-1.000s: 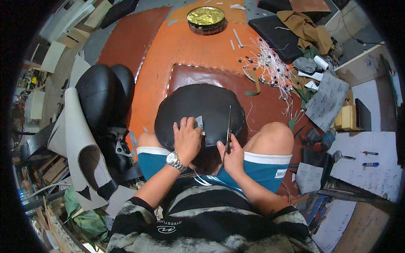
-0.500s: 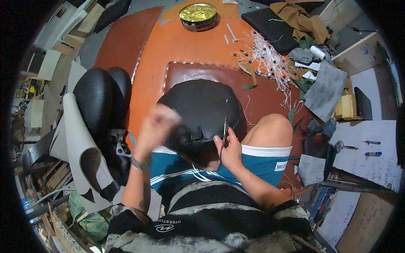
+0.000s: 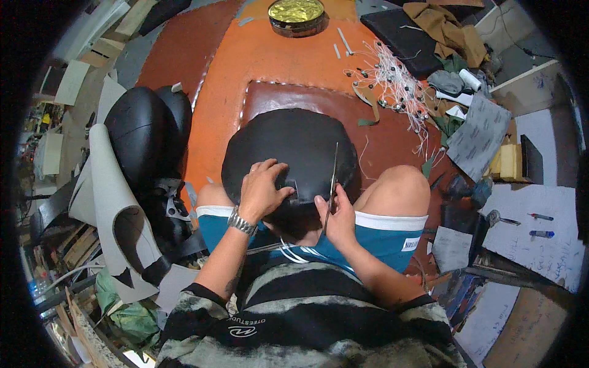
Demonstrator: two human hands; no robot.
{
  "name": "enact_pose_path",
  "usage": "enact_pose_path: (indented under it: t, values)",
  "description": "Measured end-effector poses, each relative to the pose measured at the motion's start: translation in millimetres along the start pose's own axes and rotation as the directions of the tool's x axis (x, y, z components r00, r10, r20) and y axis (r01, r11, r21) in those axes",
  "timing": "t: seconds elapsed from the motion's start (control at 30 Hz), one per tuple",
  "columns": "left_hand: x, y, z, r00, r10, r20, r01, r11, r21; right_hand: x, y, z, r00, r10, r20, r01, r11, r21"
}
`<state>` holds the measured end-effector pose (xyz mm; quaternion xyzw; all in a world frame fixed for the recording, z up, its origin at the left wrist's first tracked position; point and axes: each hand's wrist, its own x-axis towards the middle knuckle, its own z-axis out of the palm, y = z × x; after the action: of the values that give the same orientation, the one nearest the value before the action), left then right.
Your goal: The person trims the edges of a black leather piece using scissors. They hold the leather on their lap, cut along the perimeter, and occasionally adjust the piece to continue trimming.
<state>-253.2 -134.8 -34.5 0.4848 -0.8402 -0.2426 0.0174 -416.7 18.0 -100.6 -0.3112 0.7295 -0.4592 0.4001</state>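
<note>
A round black padded cushion (image 3: 307, 138) with a smooth, leather-like cover lies in front of me between my knees. My left hand (image 3: 261, 189) rests on its near left part, fingers lying on the cover and thumb apart. Beside the thumb, a small pale-edged slit or flap (image 3: 297, 189) shows in the cover. My right hand (image 3: 338, 214) is closed round a pair of scissors (image 3: 334, 175) at the cushion's near right edge. The blades point away from me and look closed together.
Black rounded cushions (image 3: 136, 132) stand at the left, with a small white piece (image 3: 177, 87) on top. A curled grey sheet (image 3: 110, 184) leans beside them. White strings (image 3: 396, 83) lie tangled at the far right, and a round tin (image 3: 297, 27) stands at the back.
My left hand, blurred and with something whitish in it before, has come down onto the cushion. A small white piece now lies on the left cushions. My right hand still holds the scissors.
</note>
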Motion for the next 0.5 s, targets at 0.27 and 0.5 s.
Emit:
enact_pose_path:
  t: [0.27,0.5]
  values:
    - [31.6,28.5,16.2,0.995,-0.103,-0.015,0.102,0.93,0.352,-1.3,-6.0,-0.2,1.0,0.028,0.003,-0.028,1.0,-0.005]
    - [36.0,-0.9,-10.9,0.986,0.01,0.169,-0.018,0.999,0.049,-0.4,-5.3,-0.6,1.0,0.022,0.022,-0.024,0.995,0.095]
